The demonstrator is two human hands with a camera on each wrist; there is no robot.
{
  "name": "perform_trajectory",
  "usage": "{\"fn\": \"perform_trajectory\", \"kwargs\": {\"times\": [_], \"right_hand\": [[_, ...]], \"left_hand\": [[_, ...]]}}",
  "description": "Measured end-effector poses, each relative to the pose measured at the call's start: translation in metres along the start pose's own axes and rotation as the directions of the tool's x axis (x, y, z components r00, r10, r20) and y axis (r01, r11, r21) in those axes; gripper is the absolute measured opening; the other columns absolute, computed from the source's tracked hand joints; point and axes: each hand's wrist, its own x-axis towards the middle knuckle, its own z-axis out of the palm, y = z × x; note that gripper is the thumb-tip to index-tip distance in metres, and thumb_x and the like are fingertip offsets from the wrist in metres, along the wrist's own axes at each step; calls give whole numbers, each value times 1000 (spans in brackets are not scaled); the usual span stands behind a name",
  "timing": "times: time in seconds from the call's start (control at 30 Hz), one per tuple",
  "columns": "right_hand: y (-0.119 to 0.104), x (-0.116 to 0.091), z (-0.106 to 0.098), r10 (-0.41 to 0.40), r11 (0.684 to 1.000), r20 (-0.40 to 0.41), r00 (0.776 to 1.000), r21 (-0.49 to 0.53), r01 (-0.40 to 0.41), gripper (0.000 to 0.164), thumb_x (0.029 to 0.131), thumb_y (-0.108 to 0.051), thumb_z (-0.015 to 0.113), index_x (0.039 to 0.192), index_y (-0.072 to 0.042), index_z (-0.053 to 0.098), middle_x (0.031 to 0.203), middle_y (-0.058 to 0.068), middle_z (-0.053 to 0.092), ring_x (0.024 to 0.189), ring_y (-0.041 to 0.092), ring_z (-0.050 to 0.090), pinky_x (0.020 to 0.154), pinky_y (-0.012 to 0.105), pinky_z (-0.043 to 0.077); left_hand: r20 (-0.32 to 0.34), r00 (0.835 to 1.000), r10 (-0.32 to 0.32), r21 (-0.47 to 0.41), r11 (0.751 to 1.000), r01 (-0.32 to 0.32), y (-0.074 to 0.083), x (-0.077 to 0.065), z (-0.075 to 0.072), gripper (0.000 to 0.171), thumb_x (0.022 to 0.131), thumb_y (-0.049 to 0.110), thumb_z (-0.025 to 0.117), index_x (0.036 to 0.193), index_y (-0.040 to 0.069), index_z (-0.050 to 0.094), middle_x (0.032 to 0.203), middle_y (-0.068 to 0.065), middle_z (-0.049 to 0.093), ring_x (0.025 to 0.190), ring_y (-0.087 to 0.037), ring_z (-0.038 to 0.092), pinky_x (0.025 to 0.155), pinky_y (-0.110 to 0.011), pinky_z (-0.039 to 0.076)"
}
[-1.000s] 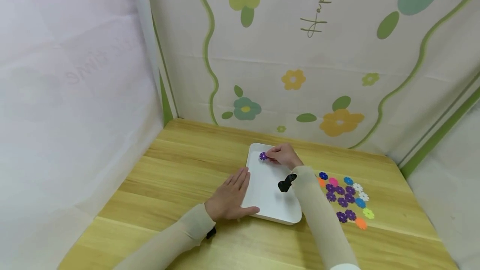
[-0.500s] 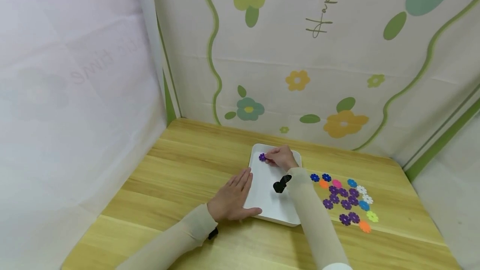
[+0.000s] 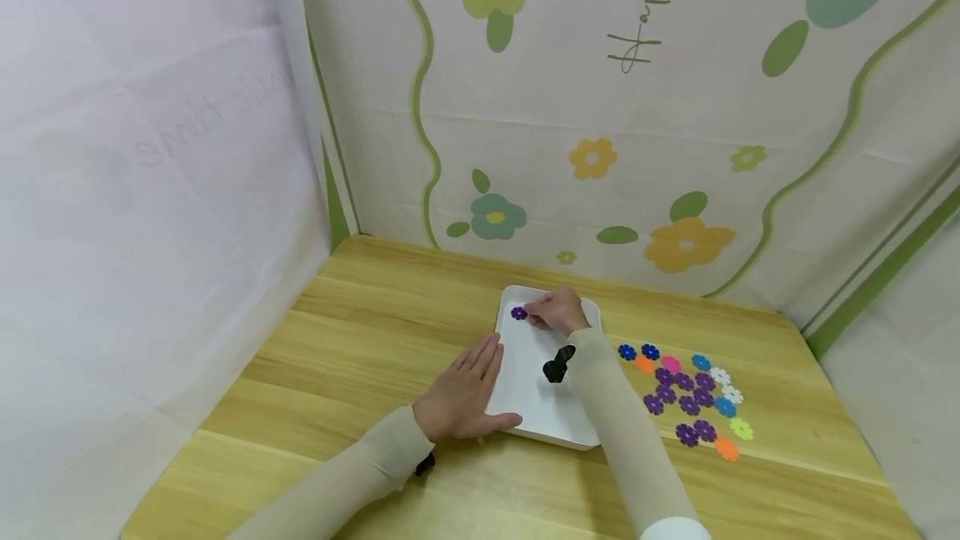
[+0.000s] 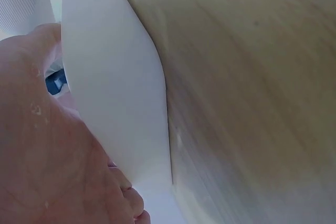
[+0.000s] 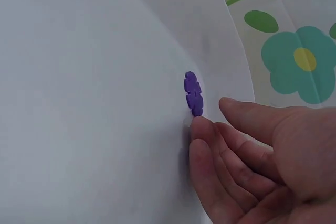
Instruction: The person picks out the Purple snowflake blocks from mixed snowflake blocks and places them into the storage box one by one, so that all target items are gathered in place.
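In the head view a white tray (image 3: 551,407) lies on the wooden table. Inside its far left part is a purple flower-shaped plastic piece (image 3: 519,313). My right hand (image 3: 557,312) reaches into the tray just right of this piece. The right wrist view shows the same purple piece (image 5: 193,93) at a fingertip (image 5: 202,127); the thumb (image 5: 247,113) is apart from it. My left hand (image 3: 459,394) rests along the tray's left edge, fingers straight, thumb toward the near edge. In the left wrist view the hand (image 4: 47,145) is against the tray's outer wall (image 4: 115,77).
Several loose flower pieces, many purple (image 3: 684,382), others blue, white, orange (image 3: 726,449), pink and yellow (image 3: 741,428), lie on the wooden table (image 3: 337,340) right of the tray. A patterned cloth wall (image 3: 540,107) stands behind, with white cloth (image 3: 150,232) at the left.
The purple piece has gone from between my right thumb and fingers to lying at the fingertips. The right hand shifts slightly left; the left hand stays on the tray's edge.
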Motion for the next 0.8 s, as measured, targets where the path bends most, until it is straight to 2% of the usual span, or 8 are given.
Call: {"fn": "perform_trajectory", "kwargs": {"times": [0.17,0.23,0.47,0.6,0.8], "right_hand": [[-9,-14,-18,-47,990,17,999,-134,49,24,95,-31,80,100,-7,85,90,7,81,80,16,69,80,29,56],[-11,-22,-29,-87,982,38,995,-164,92,25,96,-30,79,104,-7,84,96,8,81,85,19,71,84,33,58],[-5,-53,-72,-236,933,110,966,-251,257,24,98,-26,77,108,-4,82,111,15,79,100,34,75,81,36,61],[5,-74,-96,-282,899,134,950,-310,310,26,99,-26,76,111,-4,78,115,14,75,99,31,72,82,38,61],[25,-111,-128,-300,877,195,934,-329,350,30,99,-21,76,118,2,74,110,14,74,94,21,70,82,38,62]], "left_hand": [[4,1000,-15,7,1000,15,-2,1,2,109,99,78,45,166,-4,21,178,-20,12,166,-34,16,133,-50,27],[7,1000,-15,12,1000,15,-2,1,4,109,99,79,43,167,-4,19,178,-20,11,166,-34,14,133,-50,25],[22,1000,-15,-19,1000,16,-1,-1,-1,109,99,77,46,167,-4,20,178,-20,11,166,-34,15,133,-50,26],[24,1000,-16,-14,1000,16,0,-2,-1,108,99,76,46,167,-4,19,178,-20,11,166,-34,15,133,-49,26],[15,1000,2,-21,1000,-2,0,-1,0,107,99,75,47,166,-5,20,177,-21,12,166,-35,16,132,-51,27]]}}
